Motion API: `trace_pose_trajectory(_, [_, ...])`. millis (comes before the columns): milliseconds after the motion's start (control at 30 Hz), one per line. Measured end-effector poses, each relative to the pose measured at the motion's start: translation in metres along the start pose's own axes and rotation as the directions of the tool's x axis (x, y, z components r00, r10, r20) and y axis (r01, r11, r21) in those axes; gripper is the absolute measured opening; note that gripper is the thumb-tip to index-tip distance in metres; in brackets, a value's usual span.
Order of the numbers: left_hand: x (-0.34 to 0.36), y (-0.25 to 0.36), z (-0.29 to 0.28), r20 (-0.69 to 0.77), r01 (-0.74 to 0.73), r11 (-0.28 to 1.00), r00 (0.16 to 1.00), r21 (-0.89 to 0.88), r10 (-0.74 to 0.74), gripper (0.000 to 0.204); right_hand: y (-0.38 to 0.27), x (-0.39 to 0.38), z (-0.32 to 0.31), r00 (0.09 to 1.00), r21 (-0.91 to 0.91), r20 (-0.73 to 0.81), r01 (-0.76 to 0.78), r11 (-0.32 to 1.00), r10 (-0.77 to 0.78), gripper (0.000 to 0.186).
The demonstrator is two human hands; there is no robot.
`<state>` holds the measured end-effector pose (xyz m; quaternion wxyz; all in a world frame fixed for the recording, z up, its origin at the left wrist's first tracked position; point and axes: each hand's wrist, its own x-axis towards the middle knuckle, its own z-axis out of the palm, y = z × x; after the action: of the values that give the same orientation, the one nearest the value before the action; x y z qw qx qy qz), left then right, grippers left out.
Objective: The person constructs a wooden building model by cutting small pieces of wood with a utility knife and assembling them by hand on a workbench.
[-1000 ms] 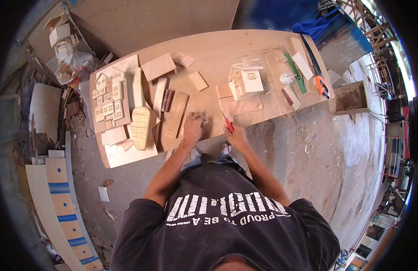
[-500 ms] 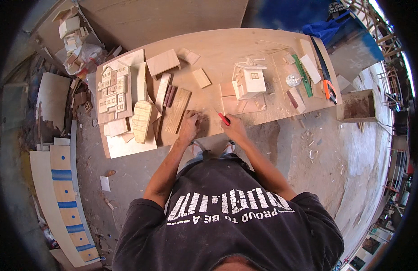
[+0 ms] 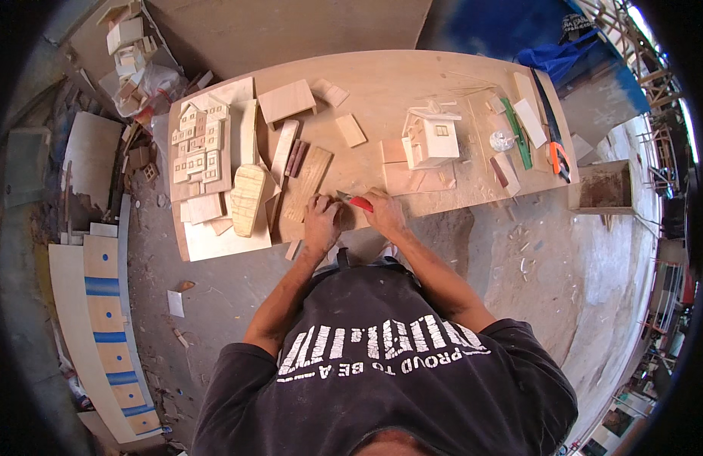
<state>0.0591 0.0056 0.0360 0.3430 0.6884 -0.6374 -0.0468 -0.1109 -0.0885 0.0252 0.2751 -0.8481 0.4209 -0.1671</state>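
Note:
At the near edge of the wooden table [image 3: 442, 216], my right hand [image 3: 385, 213] grips a red-handled knife [image 3: 361, 203]. Its grey blade points left, toward my left hand [image 3: 322, 222]. The fingers of my left hand are curled closed close to the blade tip; anything they hold is too small to make out. Just beyond my left hand lies a grained wooden board [image 3: 309, 182]. Farther off to the right, a small wooden model house [image 3: 435, 144] stands on a flat pinkish base [image 3: 436, 180].
On the left sit a wooden house-front relief [image 3: 201, 144], a pale rounded block [image 3: 248, 201] and dark red sticks [image 3: 296, 159]. A small wooden bench shape [image 3: 287, 101] is behind. At the right lie a green tool [image 3: 516, 133], an orange-handled saw [image 3: 558, 158] and a clear round container [image 3: 501, 140].
The knife has swung from pointing up-left to pointing left, and its blade now shows near my left hand. Both hands have shifted slightly, and the whole view has moved a little.

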Motion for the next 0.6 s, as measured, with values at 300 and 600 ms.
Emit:
trace_pose_trajectory(300, [0.004, 0.014, 0.023, 0.106, 0.259, 0.827, 0.965, -0.499, -0.238, 0.021, -0.024, -0.008, -0.002, 0.964, 0.280, -0.024, -0.249, 0.927, 0.266, 0.029])
trace_pose_trajectory(600, [-0.002, 0.000, 0.020, 0.089, 0.077, 0.925, 0.995, -0.373, -0.047, 0.015, -0.002, -0.016, 0.018, 0.887, 0.372, -0.046, -0.412, 0.832, 0.460, 0.020])
